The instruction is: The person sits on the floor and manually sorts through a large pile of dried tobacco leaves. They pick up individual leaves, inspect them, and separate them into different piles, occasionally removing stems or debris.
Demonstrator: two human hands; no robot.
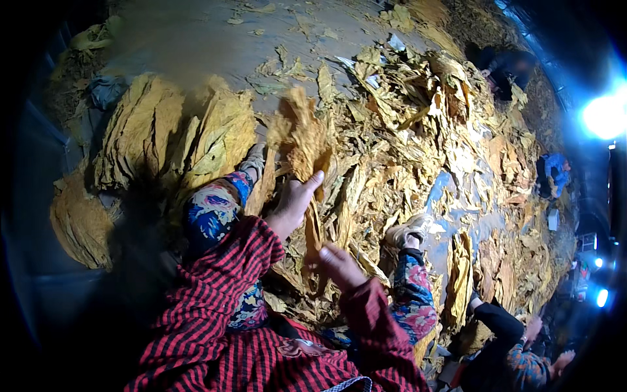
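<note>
My left hand (pixel 294 203) is closed around a small bunch of dried tobacco leaves (pixel 308 142), its thumb on top. The leaves are brown and crumpled, with their upper ends blurred. A narrow part of a leaf (pixel 312 228) runs down from that hand to my right hand (pixel 340 264). The fingers of my right hand are curled on its lower end, also somewhat blurred. Beneath both hands, between my legs, lies a heap of loose dried tobacco leaves (pixel 382 181).
Large stacks of flattened yellow leaves (pixel 142 127) stand to my left, beside another stack (pixel 81 220). A long leaf bundle (pixel 459 279) lies right of my foot (pixel 411 230). Another person (pixel 509 343) sits at lower right; other people are farther off. Bright lamps (pixel 606 116) shine at right.
</note>
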